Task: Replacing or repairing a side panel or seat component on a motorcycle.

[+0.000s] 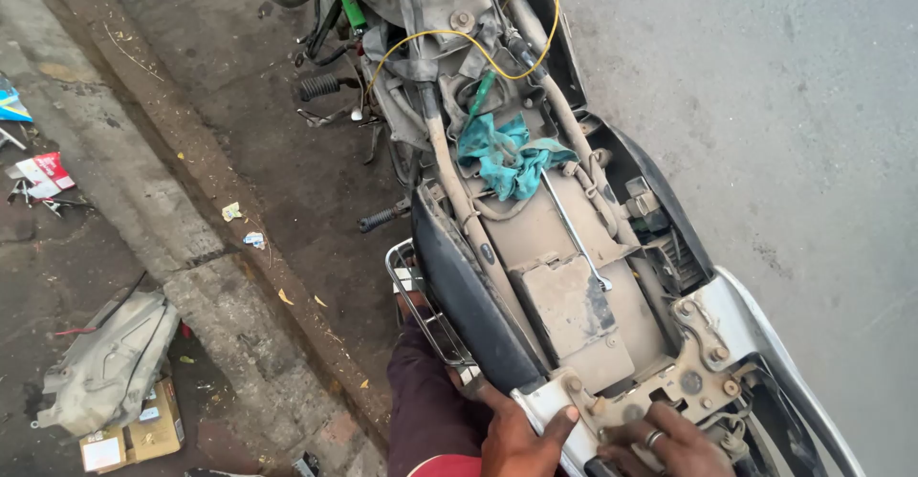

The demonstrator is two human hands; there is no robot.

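A person bends over a stripped motorcycle [564, 276] parked on a stained roadside, its seat removed and dusty frame rails exposed. The left hand [516, 436] closes around the pale rear edge of the tail section [547, 402], thumb pressed across the top and fingers wrapped underneath. The right hand [669, 444], a ring on one finger, rests on the grimy rear bracket plate [674, 381] just beside it, fingers curled down against the metal; whether they pinch anything cannot be told from this angle.

A long chrome spanner [574, 233] lies loose on the dusty cover beneath the seat area, running diagonally from a crumpled teal rag [507, 157] toward the rear. A yellow wire [478, 47] loops over the front of the frame, and a green-handled screwdriver [481, 93] pokes up near the rag. A chrome luggage rack [421, 310] juts from the bike's left side above the person's dark trouser leg.

Across a concrete kerb [191, 209], a grey plastic body panel [110, 362] rests on a cardboard box [143, 434], with scattered wrappers nearby.
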